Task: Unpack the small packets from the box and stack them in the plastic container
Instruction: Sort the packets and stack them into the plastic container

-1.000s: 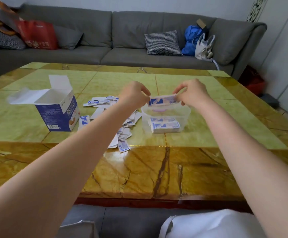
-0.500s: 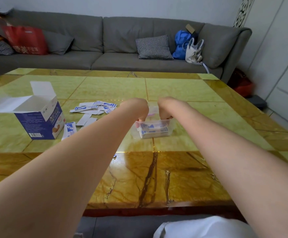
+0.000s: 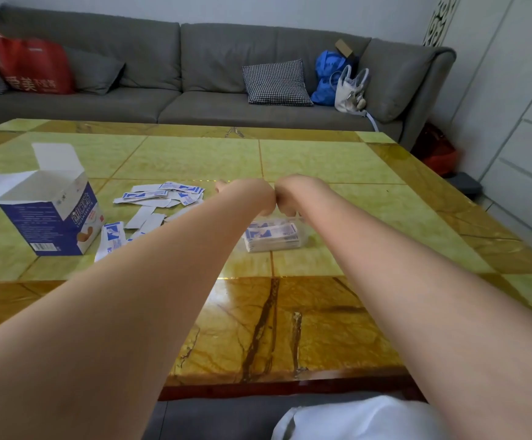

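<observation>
Box (image 3: 52, 214) open on the worktop (image 3: 322, 160), approx half done: a stack of packets (image 3: 272, 238) sits in the container (image 3: 302, 236), plenty loose (image 3: 163, 198) beside it, both hands (image 3: 275, 198) knuckle-to-knuckle above, fingers curled, contents can't tell.

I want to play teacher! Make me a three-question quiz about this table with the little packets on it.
1. True or false: the box has its flaps shut.
2. Where are the stacked packets? A) on the sofa B) in the container C) inside the box
3. Fill in: the loose packets lie between the box and the ____ hand.

Key
1. False: the flaps stand open.
2. B: they sit in the clear container, below the left hand and the right hand.
3. Left.
</observation>
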Demonstrator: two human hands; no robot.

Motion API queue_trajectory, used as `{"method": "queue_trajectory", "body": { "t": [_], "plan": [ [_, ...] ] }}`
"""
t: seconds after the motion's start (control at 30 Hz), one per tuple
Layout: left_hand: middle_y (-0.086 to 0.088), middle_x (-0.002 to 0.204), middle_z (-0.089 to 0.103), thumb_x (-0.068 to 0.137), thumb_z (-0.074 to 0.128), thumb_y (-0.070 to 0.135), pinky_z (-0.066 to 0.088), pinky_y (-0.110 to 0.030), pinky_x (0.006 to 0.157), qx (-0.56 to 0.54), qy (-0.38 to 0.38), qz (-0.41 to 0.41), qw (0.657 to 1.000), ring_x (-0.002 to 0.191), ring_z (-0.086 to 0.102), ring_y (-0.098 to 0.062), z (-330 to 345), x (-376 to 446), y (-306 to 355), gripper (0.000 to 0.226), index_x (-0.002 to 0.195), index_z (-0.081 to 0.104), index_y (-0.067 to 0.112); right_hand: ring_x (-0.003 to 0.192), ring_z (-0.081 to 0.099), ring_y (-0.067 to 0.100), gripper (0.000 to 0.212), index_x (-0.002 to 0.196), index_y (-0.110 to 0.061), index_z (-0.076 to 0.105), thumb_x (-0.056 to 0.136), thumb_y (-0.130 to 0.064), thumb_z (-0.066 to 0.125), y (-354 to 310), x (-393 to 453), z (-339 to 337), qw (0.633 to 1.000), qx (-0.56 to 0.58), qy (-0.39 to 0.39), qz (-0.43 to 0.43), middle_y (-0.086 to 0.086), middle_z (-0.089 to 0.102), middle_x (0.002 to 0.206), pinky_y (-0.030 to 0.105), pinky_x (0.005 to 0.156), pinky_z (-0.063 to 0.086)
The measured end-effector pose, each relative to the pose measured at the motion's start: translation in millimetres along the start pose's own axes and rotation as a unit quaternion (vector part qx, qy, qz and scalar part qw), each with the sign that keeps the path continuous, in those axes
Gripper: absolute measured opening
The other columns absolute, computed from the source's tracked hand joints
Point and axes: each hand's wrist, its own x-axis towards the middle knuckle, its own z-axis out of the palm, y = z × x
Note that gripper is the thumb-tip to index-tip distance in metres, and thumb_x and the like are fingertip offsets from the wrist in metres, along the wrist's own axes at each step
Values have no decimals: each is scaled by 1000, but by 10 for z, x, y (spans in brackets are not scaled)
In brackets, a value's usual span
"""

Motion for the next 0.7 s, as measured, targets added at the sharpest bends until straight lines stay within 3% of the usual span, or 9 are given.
{"method": "queue_trajectory", "body": {
  "t": [0.17, 0.27, 0.33, 0.43, 0.53, 0.63, 0.7],
  "plan": [
    [-17, 123, 56, 93, 36, 13, 39, -47, 104, -4, -17, 5, 1000, 119, 52, -34, 79, 33, -31, 35, 121, 52, 0, 64, 49, 22, 33, 124, 0, 50, 97, -6, 32, -20, 14, 38, 999, -36, -17, -27, 9, 46, 90, 23, 46, 31],
    [-16, 103, 56, 94, 31, 15, 42, -47, 101, -30, -33, -12, 999, 111, 56, -35, 115, 22, -34, 33, 116, 49, -2, 84, 58, 27, 33, 124, -1, 50, 97, -6, 32, -1, 52, 69, 998, -48, -28, -42, 8, 47, 84, 23, 47, 31],
    [-9, 80, 50, 96, 30, 17, 45, -37, 94, -58, -30, -13, 998, 95, 60, -29, 105, -22, -17, 25, 109, 47, 6, 69, 53, 22, 26, 113, -6, 52, 96, -5, 33, 9, 94, 83, 997, -53, -30, -48, 6, 45, 74, 25, 51, 34],
    [-6, 69, 41, 98, 27, 15, 40, -28, 77, -63, -20, 14, 998, 64, 49, -18, 51, -103, -6, 35, 123, 48, 4, 56, 39, 16, 14, 97, -9, 46, 95, -5, 34, 17, 179, 103, 997, -59, -29, -47, 4, 40, 69, 29, 64, 38],
    [-5, 68, 39, 99, 27, 13, 38, -26, 76, -50, -14, 25, 998, 62, 46, -17, 62, -76, -4, 35, 126, 47, 3, 57, 41, 16, 15, 98, -9, 47, 95, -5, 34, 30, 206, 115, 997, -48, -26, -47, 4, 41, 70, 25, 52, 35],
    [-5, 68, 42, 98, 29, 14, 40, -27, 74, -47, -14, 24, 999, 57, 44, -15, 69, -22, -23, 35, 123, 49, 3, 82, 59, 25, 29, 117, -5, 52, 96, -5, 33, 48, 178, 100, 998, -37, -34, -43, 9, 52, 90, 23, 49, 34],
    [-5, 69, 42, 97, 29, 14, 41, -27, 74, -44, -3, 23, 999, 57, 45, -16, 71, -40, -27, 34, 121, 50, 4, 103, 60, 28, 33, 123, -2, 50, 96, -5, 31, 64, 194, 107, 998, -33, -33, -43, 12, 54, 111, 22, 49, 35]
  ]
}}
